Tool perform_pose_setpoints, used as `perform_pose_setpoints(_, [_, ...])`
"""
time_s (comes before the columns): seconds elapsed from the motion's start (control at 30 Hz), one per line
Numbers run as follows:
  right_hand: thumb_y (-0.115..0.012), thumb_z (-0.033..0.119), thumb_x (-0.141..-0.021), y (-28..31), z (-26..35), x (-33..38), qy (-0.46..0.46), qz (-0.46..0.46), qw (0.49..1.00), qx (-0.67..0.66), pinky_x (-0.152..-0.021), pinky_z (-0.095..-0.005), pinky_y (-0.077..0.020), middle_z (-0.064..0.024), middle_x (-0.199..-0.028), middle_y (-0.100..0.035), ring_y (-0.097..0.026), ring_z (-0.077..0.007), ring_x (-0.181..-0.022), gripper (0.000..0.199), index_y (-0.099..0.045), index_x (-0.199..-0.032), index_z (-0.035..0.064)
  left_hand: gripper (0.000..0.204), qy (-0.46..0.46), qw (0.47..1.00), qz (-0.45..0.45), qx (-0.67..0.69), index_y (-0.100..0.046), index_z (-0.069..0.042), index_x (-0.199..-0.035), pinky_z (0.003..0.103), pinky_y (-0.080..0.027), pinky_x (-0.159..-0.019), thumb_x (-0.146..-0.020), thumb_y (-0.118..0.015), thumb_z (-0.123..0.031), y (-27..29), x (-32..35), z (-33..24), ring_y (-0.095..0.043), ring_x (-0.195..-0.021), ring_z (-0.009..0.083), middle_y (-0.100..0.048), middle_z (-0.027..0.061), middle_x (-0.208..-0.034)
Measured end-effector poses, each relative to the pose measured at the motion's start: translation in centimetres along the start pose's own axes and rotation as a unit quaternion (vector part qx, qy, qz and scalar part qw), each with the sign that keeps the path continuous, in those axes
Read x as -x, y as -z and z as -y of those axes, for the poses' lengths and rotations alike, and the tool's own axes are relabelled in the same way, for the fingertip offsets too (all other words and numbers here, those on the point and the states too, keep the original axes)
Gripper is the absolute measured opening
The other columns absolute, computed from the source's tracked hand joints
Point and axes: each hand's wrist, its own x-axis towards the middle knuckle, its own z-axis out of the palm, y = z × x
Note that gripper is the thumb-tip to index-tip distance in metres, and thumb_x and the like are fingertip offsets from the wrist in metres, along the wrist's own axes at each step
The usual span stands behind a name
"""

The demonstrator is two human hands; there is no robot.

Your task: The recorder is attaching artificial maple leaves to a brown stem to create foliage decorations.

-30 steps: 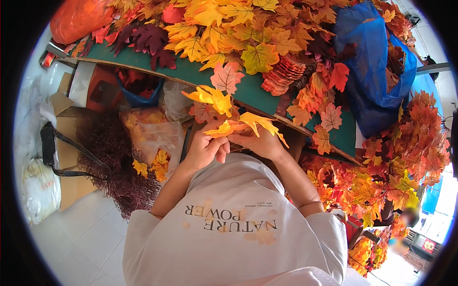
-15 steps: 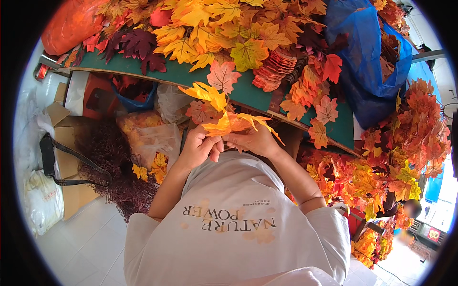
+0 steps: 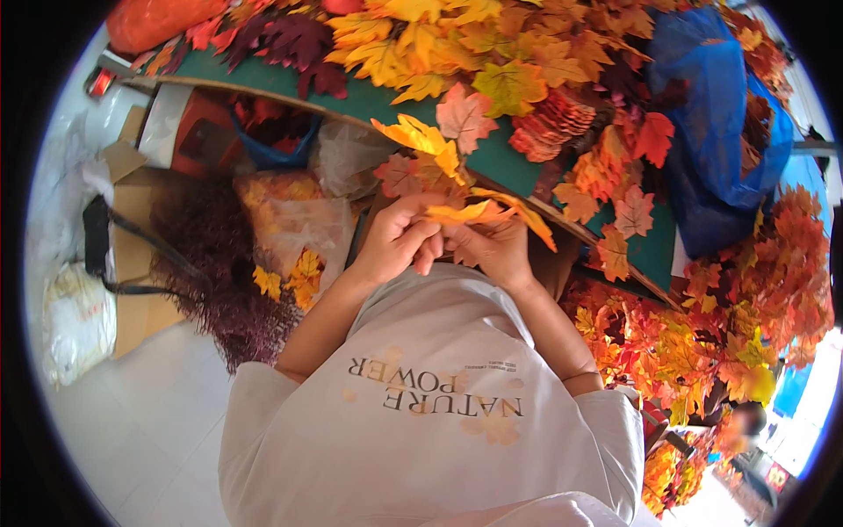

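Note:
In front of my shirt, both hands work close together on an artificial maple leaf spray (image 3: pixel 420 139) at the table's near edge. My left hand (image 3: pixel 395 241) is closed with thumb and fingers pinched at the base of an orange leaf (image 3: pixel 470 212). My right hand (image 3: pixel 496 252) is closed beside it, fingers bent around the same spray; the exact grip point and stem are hidden. A pinkish leaf (image 3: pixel 465 119) and a dull red leaf (image 3: pixel 399 176) stick up beyond the hands, apparently on this spray.
A heap of yellow and orange leaves (image 3: pixel 439 44) covers the green tabletop (image 3: pixel 290 92). A stack of red leaves (image 3: pixel 551 127) and a blue bag (image 3: pixel 702 132) lie right. Below left are a clear bag (image 3: pixel 294 215), dark twiggy stems (image 3: pixel 206 255) and a cardboard box (image 3: pixel 140 307).
The view has shifted, so the table appears farther right and higher. Both hands keep hold of the spray, and the orange leaf between them has turned flatter.

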Motion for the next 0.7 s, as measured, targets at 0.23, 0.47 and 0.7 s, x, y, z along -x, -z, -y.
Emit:
perform_pose_setpoints(0.23, [-0.065,0.013,-0.086,0.2,0.3,0.1,-0.009,0.039,0.997,0.061,-0.046,-0.0177,-0.0426,-0.0018,-0.076,-0.064,-0.056,-0.004,-0.059,0.014,-0.065,-0.093,0.0006,0.011,0.003,1.0,0.004,0.023,-0.052,-0.001,-0.102,0.022,-0.041,-0.036,-0.095,-0.045,-0.007,0.1,-0.1,0.5,-0.051,-0.041,0.0116,-0.057,0.008,-0.065])
perform_pose_setpoints(0.47, [-0.063,0.011,-0.088,1.1,-1.9,-1.8,0.082,0.149,0.984,0.054,-0.084,-0.0272,-0.0469,-0.0081,-0.096,-0.064,-0.059,-0.0144,-0.093,0.032,-0.053,-0.115,-0.004,0.018,0.012,0.988,0.016,0.155,-0.053,-0.003,-0.11,0.022,-0.043,-0.04,-0.095,-0.045,-0.007,0.7,0.3,0.0,-0.053,-0.045,0.0114,-0.058,0.0073,-0.068])
perform_pose_setpoints(0.7, [-0.051,0.008,-0.094,-0.9,-1.2,0.9,0.093,0.175,0.971,0.134,-0.068,-0.0219,-0.049,-0.0075,-0.083,-0.063,-0.061,-0.0113,-0.074,0.03,-0.052,-0.121,-0.0035,0.024,-0.144,0.937,-0.089,0.307,-0.046,-0.001,-0.118,0.035,-0.056,-0.074,-0.096,-0.043,-0.009,1.3,0.4,-2.0,-0.066,-0.083,0.0247,-0.062,0.0164,-0.098])
